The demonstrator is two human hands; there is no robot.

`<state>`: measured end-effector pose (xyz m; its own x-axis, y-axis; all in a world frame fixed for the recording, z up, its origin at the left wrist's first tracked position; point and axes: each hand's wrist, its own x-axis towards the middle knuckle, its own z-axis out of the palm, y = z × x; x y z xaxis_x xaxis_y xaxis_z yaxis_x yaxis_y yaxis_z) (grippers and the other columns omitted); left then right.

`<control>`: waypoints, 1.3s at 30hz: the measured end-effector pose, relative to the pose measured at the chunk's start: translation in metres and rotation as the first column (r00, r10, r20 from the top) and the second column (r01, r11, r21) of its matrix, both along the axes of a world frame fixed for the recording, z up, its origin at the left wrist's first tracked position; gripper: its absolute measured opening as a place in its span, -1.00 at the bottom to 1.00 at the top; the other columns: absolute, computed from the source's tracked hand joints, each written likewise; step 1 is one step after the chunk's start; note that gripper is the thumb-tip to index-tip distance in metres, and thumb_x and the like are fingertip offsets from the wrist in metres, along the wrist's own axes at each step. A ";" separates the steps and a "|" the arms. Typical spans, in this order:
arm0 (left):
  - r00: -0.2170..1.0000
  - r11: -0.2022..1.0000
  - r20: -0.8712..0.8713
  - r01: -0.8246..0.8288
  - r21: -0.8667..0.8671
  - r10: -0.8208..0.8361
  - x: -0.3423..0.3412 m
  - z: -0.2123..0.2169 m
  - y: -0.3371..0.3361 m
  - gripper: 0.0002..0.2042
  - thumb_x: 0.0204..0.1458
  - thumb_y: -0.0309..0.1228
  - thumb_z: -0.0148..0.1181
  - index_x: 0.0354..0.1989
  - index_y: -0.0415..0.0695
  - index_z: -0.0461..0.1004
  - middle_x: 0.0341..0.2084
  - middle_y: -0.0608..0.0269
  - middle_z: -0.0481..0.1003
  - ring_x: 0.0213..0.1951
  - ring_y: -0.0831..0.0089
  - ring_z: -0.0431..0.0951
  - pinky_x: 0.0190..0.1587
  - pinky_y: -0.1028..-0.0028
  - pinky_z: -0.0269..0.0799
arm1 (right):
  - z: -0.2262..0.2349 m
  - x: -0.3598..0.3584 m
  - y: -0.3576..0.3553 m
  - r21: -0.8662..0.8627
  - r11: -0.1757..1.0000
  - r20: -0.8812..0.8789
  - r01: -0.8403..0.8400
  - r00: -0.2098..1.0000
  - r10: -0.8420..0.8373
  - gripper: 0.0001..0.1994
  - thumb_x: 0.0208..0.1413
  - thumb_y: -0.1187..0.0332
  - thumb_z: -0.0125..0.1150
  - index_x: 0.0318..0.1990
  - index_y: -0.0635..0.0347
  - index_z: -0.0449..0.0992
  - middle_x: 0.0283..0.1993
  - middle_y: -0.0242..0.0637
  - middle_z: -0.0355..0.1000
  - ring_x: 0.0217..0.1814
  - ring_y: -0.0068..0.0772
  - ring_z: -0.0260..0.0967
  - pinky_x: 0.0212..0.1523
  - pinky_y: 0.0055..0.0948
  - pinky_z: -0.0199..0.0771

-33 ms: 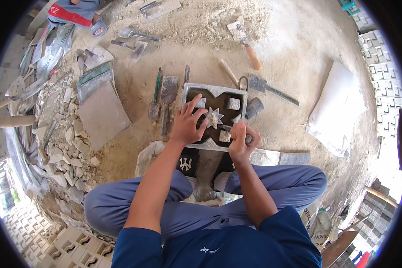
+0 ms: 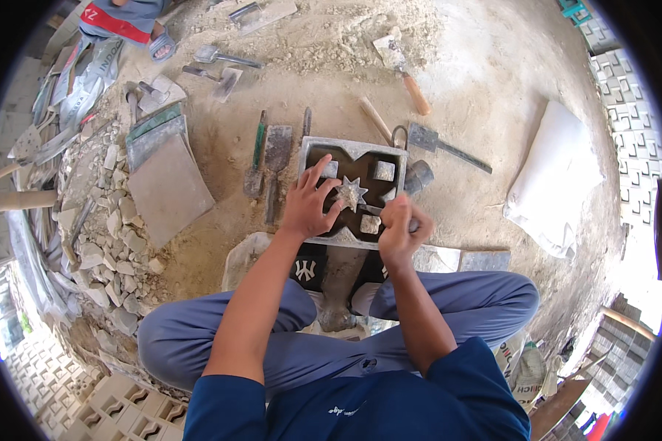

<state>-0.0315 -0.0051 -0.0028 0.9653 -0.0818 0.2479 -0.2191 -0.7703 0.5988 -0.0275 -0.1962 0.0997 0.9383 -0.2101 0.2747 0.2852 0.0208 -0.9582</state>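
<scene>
"Metal mould (image 2: pixel 355 144) sits on the ground (image 2: pixel 485 213), just ahead of the dark footwear (image 2: pixel 308 270); what do we record inside it?"

"We note a star-shaped piece (image 2: pixel 352 193) at the middle, its top rough and pale; an upper-right block (image 2: pixel 383 170), a lower-right block (image 2: pixel 370 223) and an upper-left block (image 2: pixel 329 169) stand around it; between them we see a dark brown surface, but cannot tell its depth."

"And the fingers?"

"Left hand (image 2: pixel 306 209): fingers spread wide over the mould's left side, around the upper-left block, thumb reaching toward the star; we cannot tell which fingertips press on anything; right hand (image 2: pixel 404 228): fingers curled tight around a tool (image 2: pixel 373 210), whose thin grey part reaches into the mould above the lower-right block; its full shape is hidden from us."

"Pose?"

"Left forearm (image 2: pixel 250 316) slants up and rightward, palm down; right forearm (image 2: pixel 424 316) leans up and leftward, the fist at the mould's right edge; we log a flat-bladed spade (image 2: pixel 278 147) lying just left of the mould."
</scene>
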 end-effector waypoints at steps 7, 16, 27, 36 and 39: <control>0.999 1.000 -0.018 0.030 0.001 -0.030 -0.002 -0.002 0.001 -0.62 0.05 -0.18 0.39 0.02 0.00 0.54 0.50 0.14 0.19 0.34 -0.01 0.35 0.19 0.00 0.42 | -0.001 0.002 0.006 -0.193 0.978 -0.050 -0.077 0.996 0.068 -0.47 0.44 0.38 0.04 -0.69 0.27 0.24 -0.74 -0.46 0.17 -0.70 -0.69 0.03 -0.64 -0.44 -0.10; 1.000 1.000 0.001 0.011 0.027 -0.011 0.001 -0.001 0.006 -0.56 0.02 -0.10 0.42 0.03 0.00 0.55 0.49 0.12 0.17 0.34 -0.03 0.33 0.23 -0.01 0.40 | -0.001 -0.001 -0.009 0.123 0.991 0.083 -0.053 0.996 0.043 -0.46 0.48 0.41 -0.01 -0.68 0.23 0.15 -0.73 -0.42 0.19 -0.70 -0.67 0.07 -0.64 -0.51 -0.01; 0.996 0.998 -0.061 0.063 -0.004 -0.063 0.002 0.001 -0.003 -0.44 -0.10 -0.08 0.55 0.09 0.03 0.52 0.53 0.18 0.10 0.41 0.01 0.26 0.25 -0.02 0.39 | -0.006 0.005 -0.003 -0.079 0.996 0.012 -0.029 0.999 0.030 -0.43 0.50 0.36 -0.03 -0.69 0.21 0.15 -0.72 -0.48 0.12 -0.67 -0.68 -0.01 -0.62 -0.45 -0.10; 0.994 0.997 -0.092 0.066 0.034 -0.062 -0.006 0.001 0.002 -0.43 -0.10 -0.08 0.56 0.09 0.01 0.53 0.53 0.16 0.12 0.38 -0.05 0.29 0.27 0.01 0.39 | -0.005 0.004 -0.014 -0.113 0.991 -0.137 -0.073 0.989 0.057 -0.43 0.52 0.33 -0.06 -0.69 0.18 0.18 -0.72 -0.47 0.13 -0.67 -0.70 -0.01 -0.62 -0.48 -0.10; 0.995 0.998 -0.087 0.060 0.022 -0.058 -0.006 0.003 -0.002 -0.42 -0.12 -0.09 0.57 0.09 0.01 0.53 0.52 0.14 0.14 0.37 -0.05 0.31 0.26 0.01 0.40 | 0.012 -0.003 -0.025 0.133 0.990 -0.003 -0.051 0.999 0.052 -0.43 0.52 0.29 -0.04 -0.67 0.24 0.26 -0.71 -0.49 0.18 -0.66 -0.70 0.02 -0.61 -0.46 -0.10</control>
